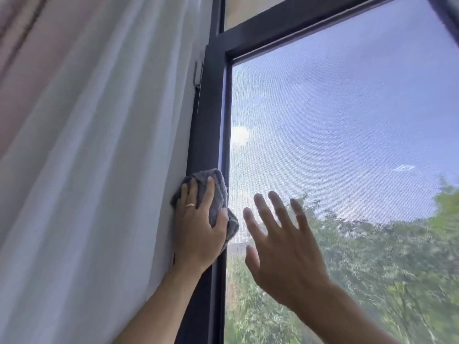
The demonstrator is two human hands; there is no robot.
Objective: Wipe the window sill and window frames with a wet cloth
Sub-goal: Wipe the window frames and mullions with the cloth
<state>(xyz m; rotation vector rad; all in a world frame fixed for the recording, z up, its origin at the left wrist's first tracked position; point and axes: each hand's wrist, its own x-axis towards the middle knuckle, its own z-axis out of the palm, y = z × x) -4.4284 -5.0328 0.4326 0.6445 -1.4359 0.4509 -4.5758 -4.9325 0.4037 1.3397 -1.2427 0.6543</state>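
Observation:
A dark window frame [210, 115] runs upright through the middle of the view, with a horizontal bar [298, 26] across the top. My left hand [198, 227], wearing a ring, grips a bunched grey cloth [218, 192] and presses it against the upright frame at mid height. My right hand [280, 247] is raised to the right of it with fingers spread and straight, in front of the mesh screen [347, 145]; whether it touches the mesh I cannot tell. No sill is in view.
A white sheer curtain [99, 170] hangs on the left, right beside the frame and against my left hand. A small white fitting [198, 74] sits on the frame's left edge higher up. Trees and sky show through the screen.

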